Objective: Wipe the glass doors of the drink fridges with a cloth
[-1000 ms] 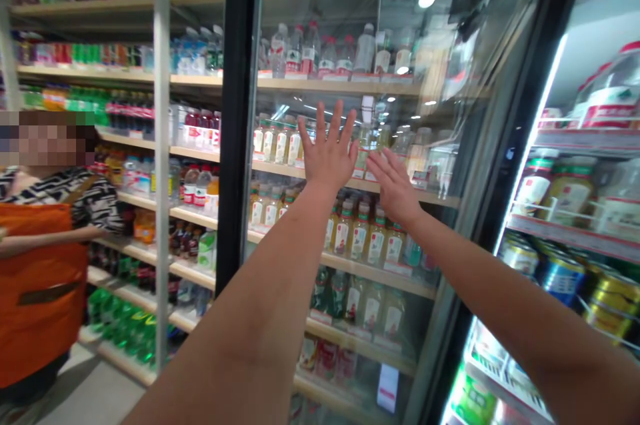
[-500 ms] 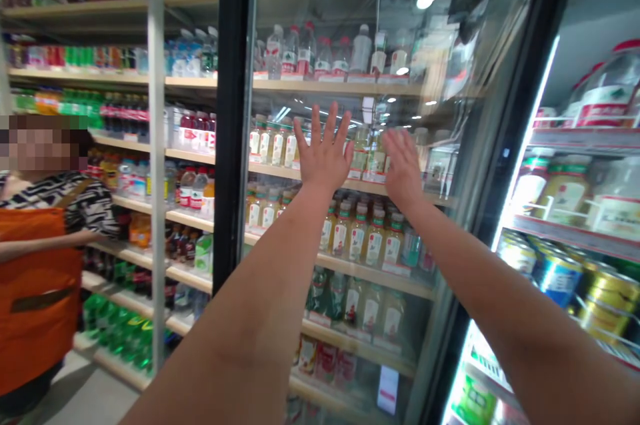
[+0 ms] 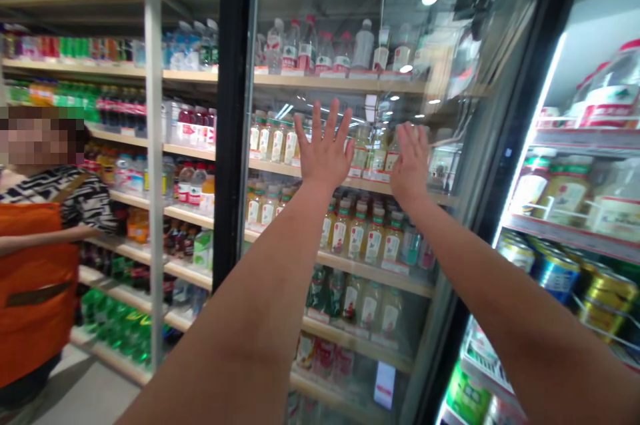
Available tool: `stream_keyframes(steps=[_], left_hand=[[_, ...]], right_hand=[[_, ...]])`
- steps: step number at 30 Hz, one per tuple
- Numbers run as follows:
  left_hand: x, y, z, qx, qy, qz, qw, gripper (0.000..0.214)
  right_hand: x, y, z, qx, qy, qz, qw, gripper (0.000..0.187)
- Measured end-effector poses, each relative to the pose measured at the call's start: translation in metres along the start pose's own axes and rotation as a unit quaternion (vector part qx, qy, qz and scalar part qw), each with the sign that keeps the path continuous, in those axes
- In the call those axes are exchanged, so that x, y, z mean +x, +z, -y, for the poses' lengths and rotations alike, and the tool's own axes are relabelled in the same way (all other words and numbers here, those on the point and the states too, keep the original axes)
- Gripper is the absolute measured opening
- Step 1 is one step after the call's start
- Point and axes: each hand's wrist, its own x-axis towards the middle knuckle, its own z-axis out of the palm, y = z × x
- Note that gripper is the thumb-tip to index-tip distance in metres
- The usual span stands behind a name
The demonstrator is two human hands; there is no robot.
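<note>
Both arms reach forward to a glass door (image 3: 320, 18) set in a black frame (image 3: 235, 111). My left hand (image 3: 325, 151) lies flat against the glass with its fingers spread. To its right, my right hand (image 3: 411, 161) is also up at the glass, its fingers stretched out and closer together. Neither hand holds anything. Through the pane I see shelves of bottles, among them yellowish drink bottles (image 3: 357, 231) with pale labels just below my hands. Ceiling lights reflect in the glass.
At the right, a lit cooler holds large red-capped bottles (image 3: 610, 88) and cans (image 3: 555, 271). Drink shelves (image 3: 183, 211) stand on the left behind a pale upright post (image 3: 153, 165). A person in an orange apron (image 3: 35, 291) stands at the far left.
My right hand has shifted slightly right along the glass, away from my left hand. My left hand stays in place. The view has moved a little.
</note>
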Motion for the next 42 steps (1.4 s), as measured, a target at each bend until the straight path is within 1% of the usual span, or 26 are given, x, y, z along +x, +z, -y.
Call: stream_keyframes(steps=[2,4,5,8,9,10,13,14,15,18,19,20,21,24,25,26,27,30,31,32,33,35,37,39,41,42], left_hand=[[0.0,0.0,0.0,0.002,0.001,-0.001,1.0,0.066],[0.0,-0.001,0.0,0.01,0.003,-0.003,1.0,0.065],[0.0,-0.001,-0.001,0.015,0.004,-0.004,1.0,0.065],[0.0,-0.002,-0.001,0.016,0.007,-0.006,1.0,0.063],[-0.001,-0.003,-0.002,0.011,0.008,-0.006,1.0,0.063],[-0.001,-0.003,-0.002,0.007,0.009,-0.006,1.0,0.063],[-0.001,-0.002,-0.002,0.012,0.012,-0.013,1.0,0.063],[-0.001,-0.002,-0.002,0.016,0.012,-0.017,1.0,0.063],[-0.001,-0.002,-0.002,0.018,0.011,-0.018,1.0,0.063],[-0.001,-0.002,-0.002,0.007,0.006,-0.011,1.0,0.064],[-0.001,-0.003,-0.003,0.002,0.006,-0.007,1.0,0.064],[-0.001,-0.004,-0.003,-0.002,0.006,-0.004,1.0,0.064],[-0.001,-0.004,-0.003,-0.003,0.006,-0.003,1.0,0.064],[-0.001,-0.005,-0.003,0.007,0.009,-0.005,1.0,0.063],[-0.001,-0.004,-0.003,0.012,0.011,-0.007,1.0,0.063],[-0.001,-0.004,-0.003,0.016,0.011,-0.01,1.0,0.063],[-0.001,-0.003,-0.003,0.018,0.01,-0.013,1.0,0.063],[-0.001,-0.002,-0.002,0.019,0.008,-0.017,1.0,0.064],[-0.001,-0.002,-0.002,0.02,0.009,-0.017,1.0,0.063],[-0.001,-0.002,-0.002,0.022,0.01,-0.017,1.0,0.063],[-0.001,-0.002,-0.002,0.024,0.011,-0.015,1.0,0.063],[-0.001,-0.002,-0.002,0.024,0.011,-0.014,1.0,0.063],[-0.001,-0.002,-0.002,0.019,0.007,-0.015,1.0,0.064],[-0.001,-0.002,-0.003,0.013,0.005,-0.018,1.0,0.064],[-0.001,-0.002,-0.003,0.013,0.006,-0.021,1.0,0.064],[-0.001,-0.002,-0.003,0.015,0.008,-0.023,1.0,0.064]], right_hand=[[-0.007,0.0,0.009,0.036,-0.083,0.079,0.993,0.062],[-0.008,-0.001,0.011,0.052,-0.115,0.112,0.986,0.061],[-0.005,-0.001,0.008,0.044,-0.096,0.097,0.99,0.061],[0.007,-0.001,0.0,-0.003,0.025,-0.01,1.0,0.064],[0.008,0.0,0.001,-0.009,0.045,-0.025,0.999,0.065],[0.009,0.001,0.004,-0.005,0.041,-0.017,0.999,0.066],[0.007,0.002,0.016,0.04,-0.052,0.088,0.994,0.065],[0.008,0.001,0.016,0.046,-0.069,0.109,0.991,0.065],[0.011,0.0,0.014,0.042,-0.064,0.109,0.991,0.065],[0.019,-0.002,0.0,-0.01,0.047,0.019,0.999,0.068],[0.018,-0.002,-0.001,-0.019,0.075,-0.006,0.997,0.069],[0.016,-0.001,0.0,-0.018,0.08,-0.014,0.997,0.069],[0.011,-0.001,0.004,-0.006,0.062,-0.003,0.998,0.068],[-0.004,0.0,0.017,0.049,-0.071,0.094,0.992,0.063],[-0.005,-0.001,0.018,0.056,-0.097,0.115,0.987,0.062],[-0.004,-0.002,0.015,0.052,-0.099,0.117,0.987,0.062],[-0.001,-0.003,0.01,0.038,-0.076,0.099,0.991,0.062],[0.01,-0.005,-0.006,-0.022,0.05,-0.01,0.998,0.065],[0.011,-0.004,-0.007,-0.032,0.065,-0.029,0.997,0.065],[0.009,-0.004,-0.005,-0.031,0.055,-0.027,0.998,0.065],[0.007,-0.003,0.0,-0.02,0.022,-0.005,1.0,0.064],[0.0,-0.002,0.01,0.019,-0.067,0.065,0.995,0.062],[-0.001,-0.002,0.013,0.043,-0.103,0.109,0.988,0.062],[0.005,-0.003,0.008,0.033,-0.051,0.086,0.994,0.065],[0.01,-0.002,0.003,0.003,0.034,0.024,0.999,0.068],[0.011,0.0,0.004,-0.007,0.055,0.0,0.998,0.068]])
